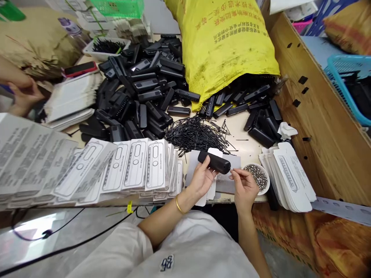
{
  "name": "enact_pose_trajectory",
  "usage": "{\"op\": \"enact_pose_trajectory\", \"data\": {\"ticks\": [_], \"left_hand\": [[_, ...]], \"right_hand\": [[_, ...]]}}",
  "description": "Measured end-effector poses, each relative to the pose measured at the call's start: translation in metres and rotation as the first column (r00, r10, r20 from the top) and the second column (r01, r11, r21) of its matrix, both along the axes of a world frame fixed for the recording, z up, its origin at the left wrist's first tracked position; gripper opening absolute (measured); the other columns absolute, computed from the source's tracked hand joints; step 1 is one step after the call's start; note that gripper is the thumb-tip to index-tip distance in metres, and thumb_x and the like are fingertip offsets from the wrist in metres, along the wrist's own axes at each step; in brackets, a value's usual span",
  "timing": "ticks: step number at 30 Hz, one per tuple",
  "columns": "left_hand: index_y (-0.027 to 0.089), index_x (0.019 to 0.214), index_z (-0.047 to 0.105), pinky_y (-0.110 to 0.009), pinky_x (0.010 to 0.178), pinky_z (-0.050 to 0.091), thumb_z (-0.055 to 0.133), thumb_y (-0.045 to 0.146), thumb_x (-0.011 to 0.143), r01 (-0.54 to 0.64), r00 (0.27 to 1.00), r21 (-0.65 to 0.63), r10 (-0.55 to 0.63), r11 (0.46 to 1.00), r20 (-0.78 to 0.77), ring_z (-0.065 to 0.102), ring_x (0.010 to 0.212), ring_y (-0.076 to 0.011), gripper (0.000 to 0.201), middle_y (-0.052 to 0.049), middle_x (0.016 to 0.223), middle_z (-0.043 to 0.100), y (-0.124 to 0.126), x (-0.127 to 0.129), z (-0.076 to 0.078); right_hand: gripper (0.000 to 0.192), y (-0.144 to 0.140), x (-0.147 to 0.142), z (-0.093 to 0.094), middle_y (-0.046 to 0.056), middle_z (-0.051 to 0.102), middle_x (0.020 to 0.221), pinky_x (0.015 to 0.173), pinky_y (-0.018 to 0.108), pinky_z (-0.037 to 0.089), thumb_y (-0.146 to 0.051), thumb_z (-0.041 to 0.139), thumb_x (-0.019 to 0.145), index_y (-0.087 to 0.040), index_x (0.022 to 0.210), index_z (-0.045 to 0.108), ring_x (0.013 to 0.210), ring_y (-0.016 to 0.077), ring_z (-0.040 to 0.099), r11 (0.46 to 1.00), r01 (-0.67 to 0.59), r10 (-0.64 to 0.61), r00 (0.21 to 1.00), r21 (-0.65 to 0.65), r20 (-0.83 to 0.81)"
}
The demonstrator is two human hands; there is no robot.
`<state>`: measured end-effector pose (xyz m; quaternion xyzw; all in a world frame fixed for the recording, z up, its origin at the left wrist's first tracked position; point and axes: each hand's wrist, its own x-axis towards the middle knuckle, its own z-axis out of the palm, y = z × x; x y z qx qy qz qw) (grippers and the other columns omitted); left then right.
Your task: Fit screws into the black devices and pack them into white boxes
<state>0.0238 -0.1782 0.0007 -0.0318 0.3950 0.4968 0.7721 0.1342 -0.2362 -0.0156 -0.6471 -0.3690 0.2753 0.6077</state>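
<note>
At the far side of the table (246, 148), a yellow sack (223, 42) spills black cases, with a bigger heap of black cases (145, 92) to its left. Near you on the left runs a row of printed cards (87, 170). Your left hand (203, 178) grips a black case (214, 162) above the near edge. Your right hand (245, 187) pinches something tiny at its right end, just beside a small bowl of screws (257, 175).

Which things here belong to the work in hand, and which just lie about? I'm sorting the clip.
In hand: left hand holds black case; right hand at its end; screw bowl.
Lying about: yellow sack; phone; green basket.
</note>
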Motion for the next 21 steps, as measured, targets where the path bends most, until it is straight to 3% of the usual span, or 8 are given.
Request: {"op": "enact_pose_trajectory", "data": {"ticks": [4,8,12,18,21], "left_hand": [[0.011,0.094,0.063,-0.034,0.093,0.053,0.061,0.022,0.09,0.025,1.0,0.017,-0.025,1.0,0.008,0.067,0.084,-0.0145,0.012,-0.008,0.093,0.072,-0.001,-0.001,-0.001],[0.014,0.094,0.062,-0.035,0.093,0.052,0.07,0.025,0.083,0.006,1.0,0.069,-0.005,0.998,-0.014,0.066,0.086,-0.0145,0.018,-0.005,0.093,0.07,-0.004,-0.002,-0.002],[0.016,0.094,0.06,-0.038,0.093,0.052,0.08,0.03,0.073,-0.029,0.999,0.13,0.033,0.991,-0.032,0.066,0.086,-0.0152,0.032,-0.003,0.092,0.069,-0.013,-0.002,-0.004],[0.015,0.096,0.06,-0.044,0.094,0.051,0.086,0.038,0.063,-0.049,0.999,0.137,0.048,0.989,0.005,0.064,0.104,-0.0256,0.047,-0.009,0.101,0.068,-0.025,-0.004,-0.007],[0.016,0.093,0.06,-0.043,0.094,0.051,0.089,0.039,0.058,-0.092,0.996,0.155,0.093,0.984,0.002,0.062,0.108,-0.0264,0.051,-0.009,0.105,0.067,-0.026,-0.006,-0.005]], "right_hand": [[0.01,-0.001,0.002,-0.001,0.002,0.066,0.079,0.074,0.033,0.051,-0.026,0.063,0.086,-0.019,0.083,0.068,0.078,0.0161,0.062,0.997,-0.012,-0.01,0.957,0.076,0.291],[0.011,-0.002,0.005,0.002,0.002,0.066,0.079,0.075,0.032,0.049,-0.023,0.058,0.09,-0.02,0.082,0.066,0.078,0.0157,0.062,0.994,-0.074,0.024,0.875,0.085,0.483],[0.012,-0.007,0.007,0.002,0.002,0.066,0.077,0.074,0.03,0.049,-0.024,0.059,0.09,-0.019,0.081,0.065,0.075,0.0156,0.062,0.991,-0.104,0.05,0.865,0.081,0.5],[0.018,-0.013,0.007,-0.006,0.005,0.067,0.078,0.074,0.032,0.048,-0.032,0.061,0.087,-0.018,0.078,0.067,0.076,0.0181,0.062,0.993,-0.098,0.062,0.907,0.065,0.416],[0.022,-0.013,0.004,-0.008,0.006,0.067,0.079,0.076,0.035,0.048,-0.037,0.063,0.086,-0.017,0.078,0.067,0.076,0.0193,0.062,0.997,-0.067,0.043,0.919,0.048,0.392]]}}
